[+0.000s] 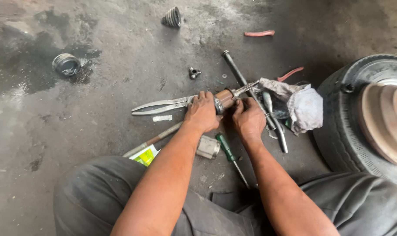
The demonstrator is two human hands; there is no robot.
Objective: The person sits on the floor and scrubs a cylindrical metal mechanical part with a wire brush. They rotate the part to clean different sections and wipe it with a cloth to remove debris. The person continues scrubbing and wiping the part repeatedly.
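Down on the stained concrete floor, both hands meet over a brownish metal cylinder on a splined shaft, which lies between them just above the floor. The left hand is closed over the cylinder's left end, knuckles up; the right hand grips its right side, fingers curled near the shaft. Long-handled metal pliers lie just left of the left hand. A dirty rag sits to the right, beside a tyre. A green-handled screwdriver and a small metal sleeve lie under the forearms. A ribbed rubber boot rests well apart, at the top.
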